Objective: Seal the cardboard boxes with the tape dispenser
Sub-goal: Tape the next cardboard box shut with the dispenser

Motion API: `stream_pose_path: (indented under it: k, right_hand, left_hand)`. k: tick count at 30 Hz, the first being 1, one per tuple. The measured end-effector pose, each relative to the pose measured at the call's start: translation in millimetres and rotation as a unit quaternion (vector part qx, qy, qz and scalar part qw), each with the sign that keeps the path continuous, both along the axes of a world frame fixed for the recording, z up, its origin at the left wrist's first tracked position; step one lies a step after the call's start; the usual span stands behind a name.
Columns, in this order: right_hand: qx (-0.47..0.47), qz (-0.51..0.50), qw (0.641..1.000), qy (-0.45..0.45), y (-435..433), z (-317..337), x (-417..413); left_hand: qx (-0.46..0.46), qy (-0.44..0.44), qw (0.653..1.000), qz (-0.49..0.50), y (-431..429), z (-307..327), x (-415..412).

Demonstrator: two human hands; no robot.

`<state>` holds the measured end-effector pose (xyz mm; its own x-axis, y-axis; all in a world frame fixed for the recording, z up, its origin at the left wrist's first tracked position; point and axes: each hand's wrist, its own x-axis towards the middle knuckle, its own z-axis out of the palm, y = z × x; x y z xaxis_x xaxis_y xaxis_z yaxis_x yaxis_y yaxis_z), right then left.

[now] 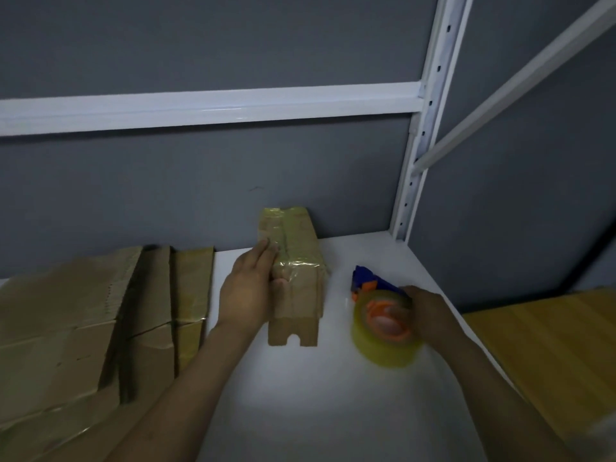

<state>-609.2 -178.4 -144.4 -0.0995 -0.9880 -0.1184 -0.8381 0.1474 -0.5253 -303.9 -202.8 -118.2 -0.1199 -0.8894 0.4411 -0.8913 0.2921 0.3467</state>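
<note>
So the small cardboard box is sitting on the white shelf, about in the middle, lying lengthwise with its far end right up near the grey wall. I can't tell if it actually touches. There's shiny yellowish tape over the top and far half of it. The near end is bare cardboard with a notched flap edge.

The left hand is laid against the box's left side. Its fingers are straight and flat on the taped top, with the thumb tip against the box, so the grip is not closed, more of a flat press.

The tape dispenser is just right of the box and not touching it. It's blue and orange, with a fat roll of clear-yellow tape on it. The right hand has its grip wrapped round the dispenser from the right side. That bit is blurry, so finger detail is a mess.

Over on the left of the shelf is a stack of flattened cardboard boxes, some with tape on them. Behind is a white metal rack: a horizontal beam, a slotted upright in the back right corner, and a slanted bar. A yellow wooden board is off to the right.
</note>
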Motion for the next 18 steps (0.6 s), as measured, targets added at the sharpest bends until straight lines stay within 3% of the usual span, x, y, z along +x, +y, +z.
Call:
stream_pose_path:
  k: [4,8,11,13,15,18]
  right_hand:
    - [-0.073,0.003,0.997,0.012,4.7,-0.1,5.1]
    - [-0.177,-0.029,0.98,-0.092,15.7,20.9,17.9]
    - [-0.254,-0.066,0.946,-0.19,21.1,51.2,33.5]
    - [-0.306,-0.064,0.928,-0.204,21.4,75.0,40.2]
    - [-0.31,-0.015,0.922,-0.233,19.9,97.6,40.9]
    - [-0.233,0.124,0.9,-0.346,14.5,120.9,38.5]
  left_hand:
    - [0.018,-0.06,0.998,0.023,5.4,8.1,-4.8]
    - [-0.112,0.088,0.989,-0.039,30.5,22.8,-31.8]
    - [0.035,0.207,0.97,-0.121,50.4,45.9,-61.7]
    - [0.158,0.27,0.935,-0.168,51.5,50.9,-73.8]
    - [0.179,0.323,0.911,-0.183,49.1,53.8,-74.4]
    - [0.135,0.402,0.88,-0.213,53.0,62.7,-69.3]
